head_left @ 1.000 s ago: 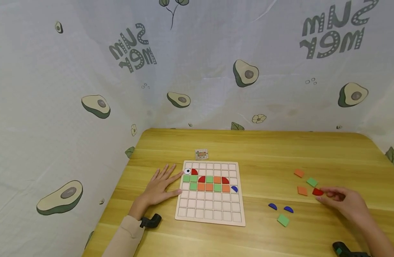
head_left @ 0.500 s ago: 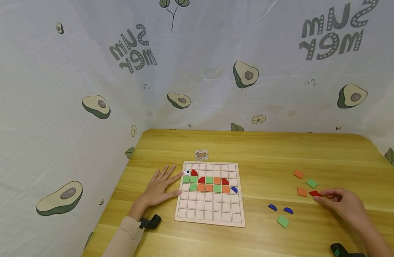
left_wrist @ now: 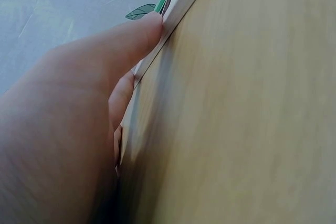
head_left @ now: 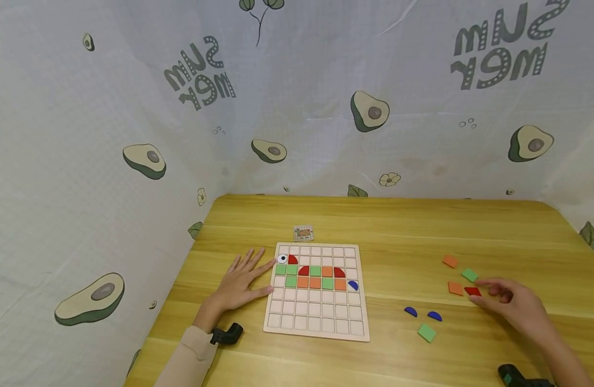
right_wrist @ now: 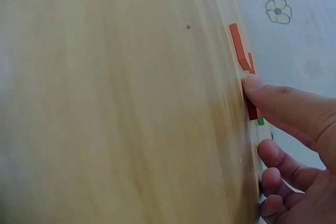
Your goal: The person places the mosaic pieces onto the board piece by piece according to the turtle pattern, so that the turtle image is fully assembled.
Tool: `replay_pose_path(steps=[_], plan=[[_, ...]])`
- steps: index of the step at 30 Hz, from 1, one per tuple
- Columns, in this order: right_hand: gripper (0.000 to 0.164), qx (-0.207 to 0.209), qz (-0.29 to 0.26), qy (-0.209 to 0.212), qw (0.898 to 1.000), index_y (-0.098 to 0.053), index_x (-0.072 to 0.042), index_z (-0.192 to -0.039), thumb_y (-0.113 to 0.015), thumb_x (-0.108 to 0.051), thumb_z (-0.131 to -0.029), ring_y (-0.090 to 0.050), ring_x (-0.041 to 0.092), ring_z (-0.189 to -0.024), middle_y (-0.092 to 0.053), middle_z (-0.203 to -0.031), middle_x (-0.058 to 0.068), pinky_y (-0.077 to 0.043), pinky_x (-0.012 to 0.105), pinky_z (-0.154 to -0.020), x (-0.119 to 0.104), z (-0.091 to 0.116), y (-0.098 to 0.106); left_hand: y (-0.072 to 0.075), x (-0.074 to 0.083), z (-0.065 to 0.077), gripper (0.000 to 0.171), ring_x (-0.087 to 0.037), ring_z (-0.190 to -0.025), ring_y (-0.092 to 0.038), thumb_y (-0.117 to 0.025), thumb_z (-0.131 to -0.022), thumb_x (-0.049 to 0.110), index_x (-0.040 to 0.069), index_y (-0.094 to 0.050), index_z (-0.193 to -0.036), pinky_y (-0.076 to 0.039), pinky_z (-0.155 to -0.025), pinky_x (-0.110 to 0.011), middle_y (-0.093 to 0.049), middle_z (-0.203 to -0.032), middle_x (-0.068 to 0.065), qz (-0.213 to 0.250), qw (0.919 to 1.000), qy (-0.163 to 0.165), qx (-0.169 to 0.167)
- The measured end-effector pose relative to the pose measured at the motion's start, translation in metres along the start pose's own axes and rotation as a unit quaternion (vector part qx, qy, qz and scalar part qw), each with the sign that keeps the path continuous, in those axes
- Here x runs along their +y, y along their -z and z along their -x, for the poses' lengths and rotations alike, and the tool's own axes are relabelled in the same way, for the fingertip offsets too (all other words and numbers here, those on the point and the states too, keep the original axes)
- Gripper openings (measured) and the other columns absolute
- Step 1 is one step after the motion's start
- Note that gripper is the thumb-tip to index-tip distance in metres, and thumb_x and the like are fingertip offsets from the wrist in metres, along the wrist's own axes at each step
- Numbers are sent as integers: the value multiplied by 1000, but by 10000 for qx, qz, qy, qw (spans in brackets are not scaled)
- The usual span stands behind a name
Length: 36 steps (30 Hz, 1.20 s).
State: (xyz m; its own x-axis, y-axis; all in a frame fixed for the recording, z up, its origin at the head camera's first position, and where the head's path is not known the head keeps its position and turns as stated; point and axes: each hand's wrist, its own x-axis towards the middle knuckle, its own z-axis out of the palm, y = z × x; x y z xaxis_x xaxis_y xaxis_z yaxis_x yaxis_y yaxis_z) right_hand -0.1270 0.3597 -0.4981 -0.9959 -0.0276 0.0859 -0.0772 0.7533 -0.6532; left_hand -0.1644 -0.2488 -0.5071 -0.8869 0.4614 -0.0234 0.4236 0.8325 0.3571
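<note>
A grooved wooden grid board (head_left: 316, 317) lies on the table, with coloured tiles in some of its squares. My left hand (head_left: 241, 282) is spread flat beside it, thumb and index fingertips at its left edge; in the left wrist view the thumb (left_wrist: 134, 35) meets the board's side. A red tile (head_left: 473, 291) lies on the table at the right, its full shape partly hidden. My right hand (head_left: 512, 306) is over it, index and thumb parted on either side. The right wrist view has the thumb (right_wrist: 278, 100) against or just beside the red tile (right_wrist: 252, 109).
Around the right hand lie orange tiles (head_left: 455, 288), green tiles (head_left: 427, 332) and two blue half-round pieces (head_left: 434, 316). A small picture card (head_left: 303, 233) sits behind the board. A patterned cloth (head_left: 316, 64) hangs at the table's back and left.
The right hand shifted slightly left with the red tile pinched, turning it. Now its index finger has lifted off and the tile lies on the table. The left hand has stayed put.
</note>
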Motion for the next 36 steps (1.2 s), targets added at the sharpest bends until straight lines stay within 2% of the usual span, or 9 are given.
replay_pose_path(steps=[13, 22, 30, 36], plan=[[29, 87, 263, 323, 9991, -73, 6, -101, -82, -16, -84, -39, 4, -68, -59, -87, 2, -35, 24, -54, 3, -3, -3, 1, 0, 0, 71, -31, -152, 0, -49, -96, 63, 39, -24, -158, 4, -119, -55, -6, -167, -3, -32, 10000, -17, 19], [26, 304, 306, 513, 9978, -74, 5, -97, -83, -13, -82, -40, 3, -64, -56, -78, -12, -36, 23, -52, 1, -2, -5, 2, 2, 0, 71, -31, -152, 0, -48, -97, 63, 38, -24, -158, 4, -119, -55, -6, -167, -3, -52, 10000, -15, -14], [34, 63, 411, 224, 9989, -71, 9, -101, -79, -21, -87, -40, 4, -62, -62, -82, 5, -35, 25, -50, -19, -5, -1, 2, 1, 1, 71, -31, -152, 0, -48, -96, 64, 37, -25, -159, 3, -119, -55, -7, -167, -4, -75, 10000, -1, 16], [30, 306, 418, 408, 9978, -72, 3, -95, -81, -23, -85, -36, 7, -59, -52, -70, -2, -27, 26, -46, -43, -5, -6, 1, 1, 1, 71, -31, -152, 0, -49, -97, 63, 37, -26, -159, 3, -119, -55, -7, -167, -4, -61, 10000, -25, 21]])
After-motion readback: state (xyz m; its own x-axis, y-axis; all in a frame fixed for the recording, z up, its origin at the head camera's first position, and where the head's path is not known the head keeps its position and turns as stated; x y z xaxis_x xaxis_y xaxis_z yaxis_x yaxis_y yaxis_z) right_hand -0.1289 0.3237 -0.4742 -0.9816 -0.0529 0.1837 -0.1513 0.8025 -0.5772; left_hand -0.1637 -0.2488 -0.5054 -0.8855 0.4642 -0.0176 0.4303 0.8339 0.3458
